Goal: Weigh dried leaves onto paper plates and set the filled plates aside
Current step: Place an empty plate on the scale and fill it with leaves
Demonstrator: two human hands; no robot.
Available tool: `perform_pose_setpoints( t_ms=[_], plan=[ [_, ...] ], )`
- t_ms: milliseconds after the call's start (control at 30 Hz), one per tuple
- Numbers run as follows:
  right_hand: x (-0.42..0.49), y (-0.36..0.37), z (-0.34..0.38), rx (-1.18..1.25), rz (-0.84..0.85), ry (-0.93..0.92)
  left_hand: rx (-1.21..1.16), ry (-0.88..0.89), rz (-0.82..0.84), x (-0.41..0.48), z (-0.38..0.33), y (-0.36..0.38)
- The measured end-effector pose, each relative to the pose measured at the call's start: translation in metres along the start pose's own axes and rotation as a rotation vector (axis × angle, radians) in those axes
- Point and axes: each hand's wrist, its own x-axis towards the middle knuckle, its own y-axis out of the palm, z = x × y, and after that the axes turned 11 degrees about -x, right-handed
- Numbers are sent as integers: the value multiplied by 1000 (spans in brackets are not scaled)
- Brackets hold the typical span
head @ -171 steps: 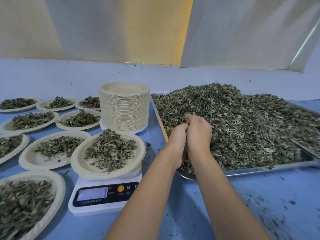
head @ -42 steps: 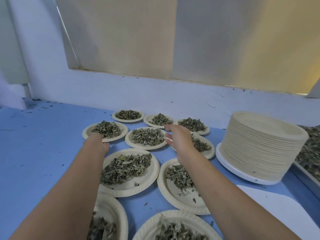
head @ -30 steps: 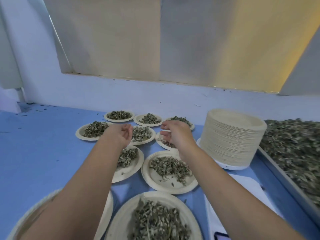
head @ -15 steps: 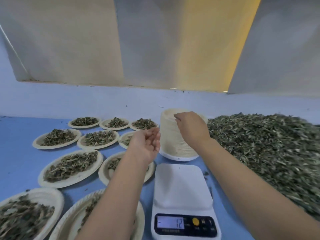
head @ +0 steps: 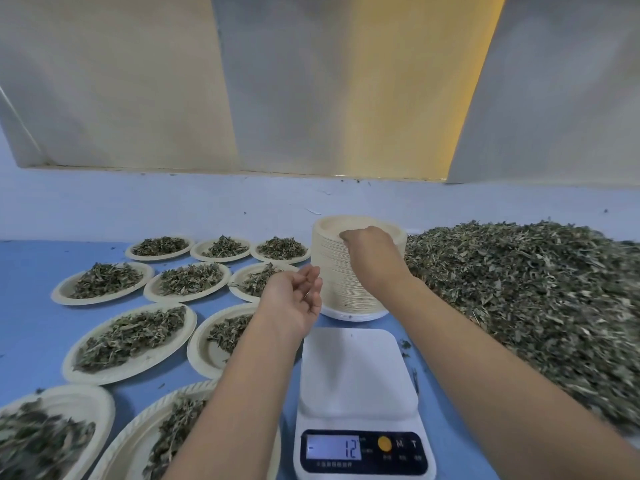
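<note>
Behind the scale (head: 356,372), right hand (head: 374,256) seems to pinch the top plate (head: 330,227); left hand (head: 294,303) loose, empty. Nested plates could lift together.

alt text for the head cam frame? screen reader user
A person's right hand rests on top of a stack of empty paper plates, while the left hand hovers palm up near a bare white scale reading 12. Leaf-filled plates lie left; a dried leaf pile fills the right.
</note>
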Motion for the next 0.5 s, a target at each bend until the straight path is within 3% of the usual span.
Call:
perform_pose_setpoints(
  t_ms=[500],
  plan=[
    [7, -6, -5, 9, 59, -3, 8, -28, -20, 2, 5, -2]
  ],
)
